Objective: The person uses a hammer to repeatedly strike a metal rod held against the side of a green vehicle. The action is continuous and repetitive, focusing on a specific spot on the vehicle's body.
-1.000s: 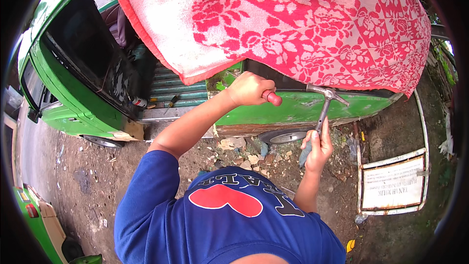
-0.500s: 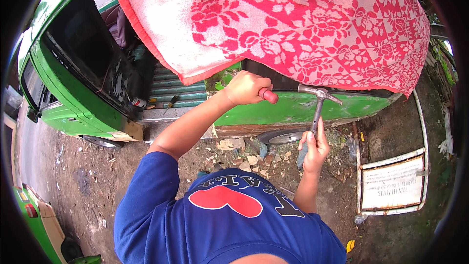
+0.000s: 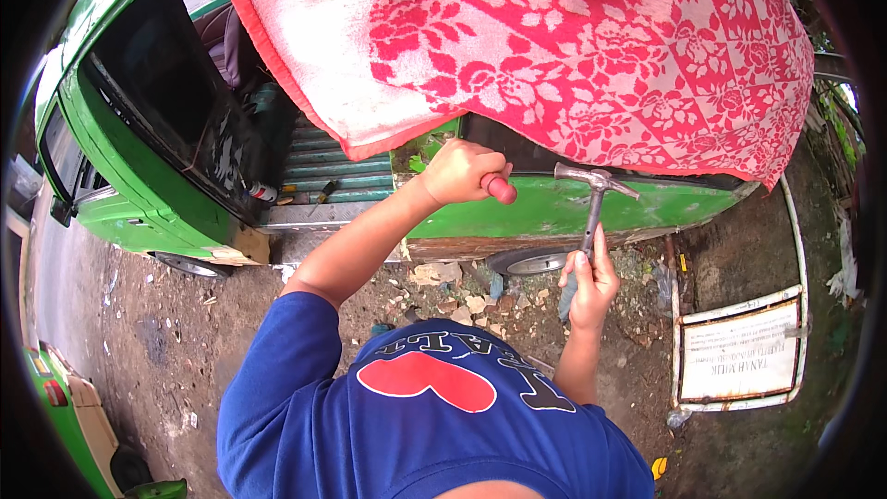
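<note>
My left hand is closed in a fist around a tool with a red handle. The handle's butt sticks out to the right; the tool's far end is hidden by the hand and cannot be made out. That fist is close against the green vehicle side panel, just below the hanging cloth. In my right hand is a metal hammer, gripped on its handle. Its head is raised, a short gap to the right of the red handle and apart from it.
A red and pink floral cloth drapes over the green vehicle. Left of my hands is an open doorway with a ribbed floor. Stone rubble lies below the panel. A white framed sign is on the right.
Both hands have shifted slightly left and down with the red-handled tool and the hammer. The gap between hammer head and red handle looks about the same.
</note>
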Action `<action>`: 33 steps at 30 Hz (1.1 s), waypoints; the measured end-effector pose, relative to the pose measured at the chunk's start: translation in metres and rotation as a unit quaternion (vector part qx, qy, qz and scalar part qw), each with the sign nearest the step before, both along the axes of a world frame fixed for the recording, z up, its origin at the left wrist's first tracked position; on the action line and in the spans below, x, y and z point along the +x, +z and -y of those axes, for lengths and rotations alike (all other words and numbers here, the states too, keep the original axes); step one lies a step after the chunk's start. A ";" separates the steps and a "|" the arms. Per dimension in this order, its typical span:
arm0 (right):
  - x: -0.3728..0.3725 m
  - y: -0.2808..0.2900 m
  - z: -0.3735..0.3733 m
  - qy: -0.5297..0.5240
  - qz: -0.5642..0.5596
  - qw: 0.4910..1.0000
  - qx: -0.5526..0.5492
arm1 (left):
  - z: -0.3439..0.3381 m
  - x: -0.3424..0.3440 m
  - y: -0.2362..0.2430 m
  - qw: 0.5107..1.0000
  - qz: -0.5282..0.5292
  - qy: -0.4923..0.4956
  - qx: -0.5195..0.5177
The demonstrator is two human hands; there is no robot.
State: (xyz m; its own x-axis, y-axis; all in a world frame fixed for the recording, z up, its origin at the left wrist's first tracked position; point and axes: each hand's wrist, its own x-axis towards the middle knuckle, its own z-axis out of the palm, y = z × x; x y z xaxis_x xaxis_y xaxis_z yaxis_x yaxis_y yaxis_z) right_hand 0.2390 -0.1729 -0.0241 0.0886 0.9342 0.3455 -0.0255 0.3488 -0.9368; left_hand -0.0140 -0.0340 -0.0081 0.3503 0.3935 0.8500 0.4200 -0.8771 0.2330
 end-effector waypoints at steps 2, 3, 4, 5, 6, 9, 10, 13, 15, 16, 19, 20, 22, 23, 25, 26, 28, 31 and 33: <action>0.000 -0.001 0.000 0.004 0.000 1.000 -0.001 | 0.001 -0.001 -0.001 1.000 0.001 -0.003 0.003; -0.001 -0.001 0.000 0.006 -0.001 1.000 -0.001 | 0.001 -0.001 -0.001 1.000 -0.002 0.001 0.004; -0.001 -0.001 0.000 0.008 -0.003 1.000 -0.001 | 0.001 -0.001 0.000 1.000 -0.006 0.004 0.005; -0.001 -0.001 0.000 0.007 0.006 1.000 0.002 | 0.001 -0.002 0.001 1.000 -0.009 0.008 0.006; -0.002 -0.001 0.001 0.005 0.014 1.000 0.005 | 0.001 -0.002 0.001 1.000 -0.008 0.009 0.000; -0.006 0.002 0.004 0.003 0.022 0.999 0.030 | -0.003 0.000 0.002 1.000 -0.006 0.015 -0.018; -0.008 0.004 0.006 0.002 0.021 0.999 0.041 | -0.005 0.001 0.002 0.999 -0.005 0.019 -0.026; -0.012 0.007 0.011 -0.006 0.017 0.990 0.140 | -0.009 0.005 0.005 0.999 -0.010 0.031 -0.040; -0.010 0.007 0.010 -0.005 0.144 0.984 0.108 | -0.010 0.007 0.004 0.998 -0.017 0.039 -0.050; -0.009 0.007 0.009 -0.003 0.206 0.974 0.091 | -0.012 0.008 0.004 0.997 -0.022 0.043 -0.053; -0.010 0.017 0.010 -0.019 0.066 0.992 0.109 | -0.017 0.009 0.004 0.998 -0.012 0.046 -0.047; -0.010 0.019 0.015 -0.027 0.005 0.993 0.117 | -0.014 0.010 0.002 0.998 -0.006 0.045 -0.050; -0.013 0.021 0.009 -0.023 0.033 0.994 0.099 | -0.021 0.011 0.006 0.997 -0.017 0.053 -0.058; -0.013 0.020 0.002 -0.011 0.095 0.992 0.080 | -0.022 0.011 0.008 0.996 -0.025 0.056 -0.060; -0.010 0.022 0.004 -0.001 0.160 0.987 0.037 | -0.016 0.013 0.002 0.996 -0.014 0.057 -0.070; -0.009 0.024 0.008 -0.005 0.117 0.990 0.076 | -0.015 0.012 0.002 0.996 -0.007 0.058 -0.072; -0.011 0.033 0.004 -0.021 0.034 0.991 0.129 | -0.020 0.011 0.005 0.996 0.009 0.061 -0.063; -0.009 0.034 -0.002 -0.002 0.163 0.985 0.061 | -0.019 0.010 0.006 0.996 0.010 0.062 -0.070; -0.008 0.037 -0.003 -0.002 0.140 0.988 0.059 | -0.019 0.010 0.002 0.996 0.012 0.061 -0.066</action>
State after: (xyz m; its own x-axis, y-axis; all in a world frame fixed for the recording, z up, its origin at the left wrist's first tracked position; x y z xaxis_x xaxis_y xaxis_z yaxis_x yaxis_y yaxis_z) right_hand 0.2308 -0.1698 0.0130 -0.0216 0.8859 0.4633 0.2313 0.4553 -0.8598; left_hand -0.0043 -0.0154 -0.0065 0.2731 0.5415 0.7951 0.5147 -0.7805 0.3548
